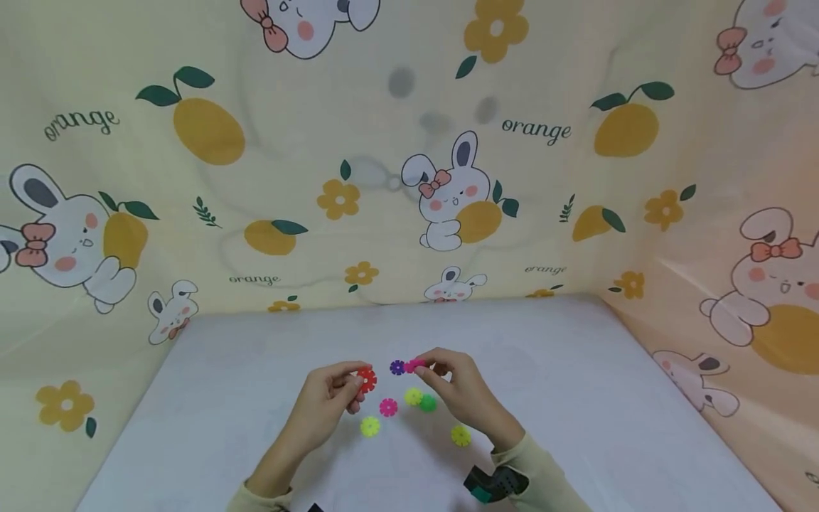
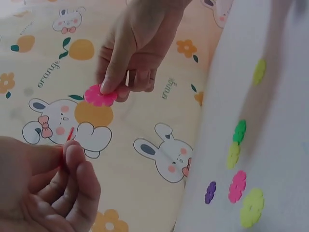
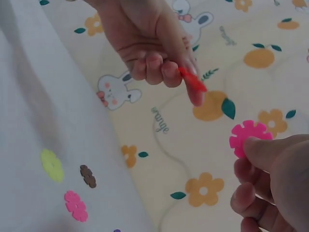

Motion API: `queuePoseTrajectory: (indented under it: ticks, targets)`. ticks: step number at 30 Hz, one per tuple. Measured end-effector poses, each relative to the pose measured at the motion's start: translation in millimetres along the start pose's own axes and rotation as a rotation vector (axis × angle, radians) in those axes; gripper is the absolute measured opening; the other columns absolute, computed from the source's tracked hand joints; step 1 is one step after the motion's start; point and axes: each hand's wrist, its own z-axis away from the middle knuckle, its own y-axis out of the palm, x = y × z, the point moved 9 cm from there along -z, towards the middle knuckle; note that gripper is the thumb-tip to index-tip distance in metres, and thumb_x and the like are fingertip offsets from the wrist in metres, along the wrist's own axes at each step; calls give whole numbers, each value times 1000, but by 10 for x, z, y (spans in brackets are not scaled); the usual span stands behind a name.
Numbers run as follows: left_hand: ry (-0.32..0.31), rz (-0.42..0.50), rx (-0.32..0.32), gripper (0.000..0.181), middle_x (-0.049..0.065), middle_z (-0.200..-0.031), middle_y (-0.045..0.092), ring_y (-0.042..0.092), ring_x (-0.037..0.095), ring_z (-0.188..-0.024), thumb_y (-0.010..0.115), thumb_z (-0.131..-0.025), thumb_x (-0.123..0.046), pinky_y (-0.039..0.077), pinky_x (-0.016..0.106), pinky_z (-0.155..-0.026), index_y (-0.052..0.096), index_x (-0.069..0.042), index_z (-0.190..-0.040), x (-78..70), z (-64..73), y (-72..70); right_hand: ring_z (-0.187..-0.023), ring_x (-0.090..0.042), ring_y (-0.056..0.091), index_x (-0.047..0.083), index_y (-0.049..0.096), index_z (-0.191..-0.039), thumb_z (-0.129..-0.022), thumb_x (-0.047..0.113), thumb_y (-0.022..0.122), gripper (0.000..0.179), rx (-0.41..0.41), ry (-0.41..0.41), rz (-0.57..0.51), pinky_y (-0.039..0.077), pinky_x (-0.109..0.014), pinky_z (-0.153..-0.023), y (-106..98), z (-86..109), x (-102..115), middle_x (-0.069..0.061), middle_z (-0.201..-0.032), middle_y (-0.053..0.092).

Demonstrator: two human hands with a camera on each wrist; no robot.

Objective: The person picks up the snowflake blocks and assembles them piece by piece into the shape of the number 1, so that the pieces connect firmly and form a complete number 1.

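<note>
The white tabletop (image 1: 211, 427) has its near corners cut off from sight. Over its middle, the left hand (image 1: 328, 398) pinches a red disc (image 1: 370, 382) and the right hand (image 1: 463, 391) a pink disc (image 3: 247, 130), each partly covered. Below, a green disc (image 1: 429, 404) meets a yellow disc (image 1: 412, 395), overlap unclear; the right hand partly hides a brown disc (image 1: 440, 369).

Three yellow discs (image 1: 370, 427) (image 1: 413, 396) (image 1: 461, 435), two pink discs (image 1: 388, 407) (image 3: 251, 133), one each: red (image 1: 367, 380), green (image 1: 428, 404), purple (image 1: 397, 368), brown (image 3: 88, 176).
</note>
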Motion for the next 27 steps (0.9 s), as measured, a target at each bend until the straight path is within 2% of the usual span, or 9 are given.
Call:
queuePoseTrajectory:
  ticks: [4,7,11,14,17,21,24,27]
  targets:
    - [4,10,3,31,17,-88,71,67,17,-70,62,-99,-5,60,22,-70,62,-1,-129,-31,55,12,-82,-8,57,18,75,-106,-98,16,67,11,-40,-78,23,51,-23,-73,-7,48,131,5,-97,73]
    - [17,27,12,31,15,-90,72,72,22,-75,64,-98,-5,61,24,-72,64,-1,-129,-75,84,32,-79,-6,56,19,75,-105,-97,15,68,12,-46,-130,27,52,-22,-71,13,73,234,7,-96,72]
    - [57,17,39,30,15,-90,71,72,19,-75,62,-99,-5,61,24,-74,65,1,-129,-151,116,72,-78,-5,56,20,76,-105,-97,14,67,13,-52,-148,24,52,-22,-69,25,97,301,7,-96,72]
    - [65,-3,45,30,14,-89,70,70,15,-73,59,-100,-4,61,22,-73,66,1,-129,-184,132,94,-79,-5,57,20,76,-105,-97,12,68,14,-48,-147,15,52,-22,-70,34,112,321,5,-97,73]
    - [30,-14,27,29,12,-87,70,69,18,-71,59,-100,-4,60,21,-71,66,-3,-128,-170,135,100,-80,-6,58,19,76,-105,-96,11,69,14,-32,-158,10,53,-22,-70,57,123,351,5,-97,73]
    - [-5,0,12,28,14,-86,69,67,17,-67,64,-98,-7,58,20,-68,66,-3,-125,-158,138,112,-78,-5,57,19,76,-104,-98,19,67,11,-12,-197,12,52,-21,-67,86,135,395,6,-94,72]
    - [-4,17,0,27,17,-86,69,66,14,-65,66,-97,-8,57,20,-66,66,0,-123,-163,141,117,-77,-4,55,18,77,-105,-98,23,66,13,2,-214,13,51,-21,-66,96,140,419,6,-93,72]
    - [-7,34,-33,24,15,-83,70,66,14,-63,67,-96,-7,58,21,-64,68,0,-119,-150,141,100,-77,-3,55,17,77,-105,-97,19,67,13,15,-212,10,51,-21,-67,102,142,431,6,-94,73]
